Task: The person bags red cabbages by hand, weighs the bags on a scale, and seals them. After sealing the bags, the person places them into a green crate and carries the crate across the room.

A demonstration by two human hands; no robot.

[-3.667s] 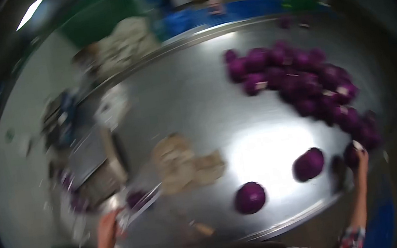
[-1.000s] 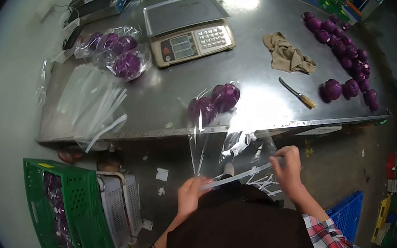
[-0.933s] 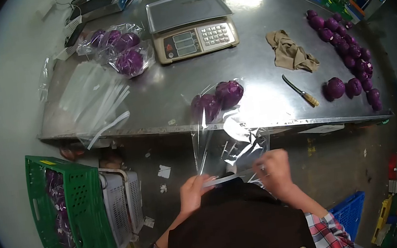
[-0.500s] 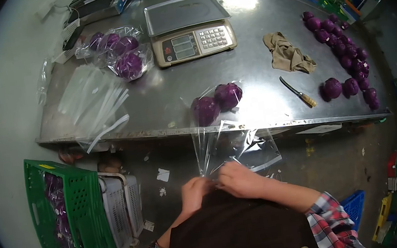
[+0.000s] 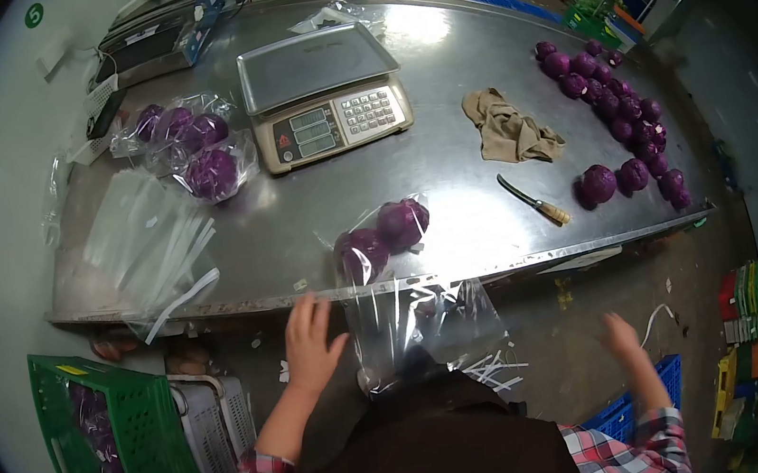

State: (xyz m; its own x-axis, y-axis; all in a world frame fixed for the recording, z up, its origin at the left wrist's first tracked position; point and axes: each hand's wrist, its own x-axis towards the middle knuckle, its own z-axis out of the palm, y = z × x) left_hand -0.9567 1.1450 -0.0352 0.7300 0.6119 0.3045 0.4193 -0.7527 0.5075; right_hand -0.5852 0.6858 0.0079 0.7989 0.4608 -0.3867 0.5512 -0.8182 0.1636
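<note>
Two purple cabbages (image 5: 404, 224) lie in a clear plastic bag (image 5: 381, 327) at the near edge of the table. The bag's open end hangs over the edge toward my apron. Just left of the bag, my left hand (image 5: 312, 346) is raised with its fingers spread and holds nothing. My right hand (image 5: 618, 336) is out to the right, away from the bag and blurred by motion, so I cannot tell how its fingers are set. A thin white strip (image 5: 656, 320) curves beside it.
A scale (image 5: 331, 123), bagged cabbages (image 5: 210, 173), flat bags (image 5: 143, 224), a cloth (image 5: 513, 128), a knife (image 5: 535, 201) and loose cabbages (image 5: 615, 100) are on the metal table (image 5: 433, 172). A green crate (image 5: 151, 429) stands left; white strips (image 5: 492, 370) litter the floor.
Both hands have let go of the bag's end and moved apart, left hand up and left, right hand far right. The white strip at the bag's end is gone from it. The view has shifted.
</note>
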